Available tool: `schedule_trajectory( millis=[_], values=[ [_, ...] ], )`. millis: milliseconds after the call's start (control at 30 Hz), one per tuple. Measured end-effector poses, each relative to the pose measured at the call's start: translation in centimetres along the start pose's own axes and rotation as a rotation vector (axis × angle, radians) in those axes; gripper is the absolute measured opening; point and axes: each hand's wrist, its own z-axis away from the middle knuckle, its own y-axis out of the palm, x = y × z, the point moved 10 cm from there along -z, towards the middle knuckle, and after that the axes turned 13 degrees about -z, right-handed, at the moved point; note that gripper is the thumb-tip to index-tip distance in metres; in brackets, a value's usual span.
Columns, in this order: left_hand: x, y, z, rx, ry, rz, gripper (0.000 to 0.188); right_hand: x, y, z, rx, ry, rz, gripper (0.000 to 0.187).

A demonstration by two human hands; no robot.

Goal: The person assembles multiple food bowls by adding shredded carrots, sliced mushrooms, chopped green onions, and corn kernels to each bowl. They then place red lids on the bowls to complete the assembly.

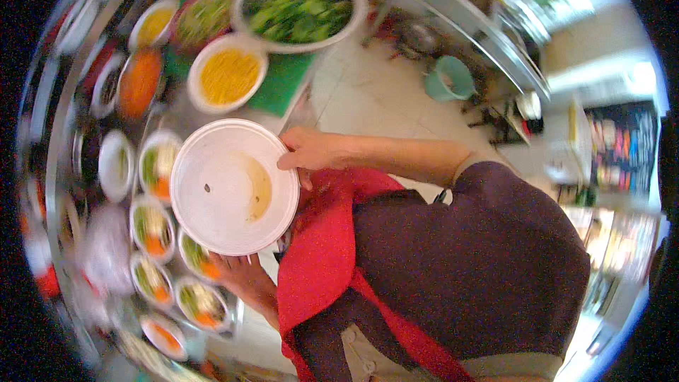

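I have the right hand [304,150] grasping a white bowl [205,216] by its rim at the bowl's three o'clock, thumb over the edge. The bowl sits left of my view's centre, its opening toward me; a thin pool of yellowish-brown liquid [259,187] lies on its three o'clock side, with a few dark specks. At its six o'clock I see the left hand [240,276], partly hidden by the bowl; I cannot tell whether it grips or only rests there.

Working outward from that bowl, I count five small white bowls [151,232] between seven and ten o'clock, each portioned with green, pale and orange pieces. Further out at seven is a dish of orange shreds [164,337]; at nine to ten, a white bowl with a little green [117,164].

Toward twelve stands a bowl of yellow strips [228,74], next to a green board [283,88] at one. Orange shreds heap a container [141,83] toward half past ten. Beyond, just past twelve, a wide basin [297,10] holds leafy greens. Farthest, at two, I make out a teal bucket [450,78] on the floor [368,92].
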Motion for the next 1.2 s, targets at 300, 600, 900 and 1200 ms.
schedule_trajectory(
  millis=[300, 600, 900, 1200],
  values=[
    [2.5, 6.8, 0.2, 0.485, -0.175, -0.384, 0.045, -1.8, -20.6, 22.0, -0.900, -0.456, -0.471, 0.024],
    [7.4, 10.9, -2.8, 0.622, -0.215, -0.426, 0.035, -10.8, -40.9, 35.6, -1.396, -0.797, -1.021, 0.039],
    [10.2, 25.2, -4.9, 0.653, -0.086, -0.866, 0.031, -10.7, -67.2, 49.2, -1.767, -0.934, -1.007, 0.042],
    [12.2, 40.5, -3.0, 0.238, -0.279, -1.091, 0.026, -2.2, -91.8, 58.6, -1.987, 0.293, 0.836, 0.058]
  ],
)
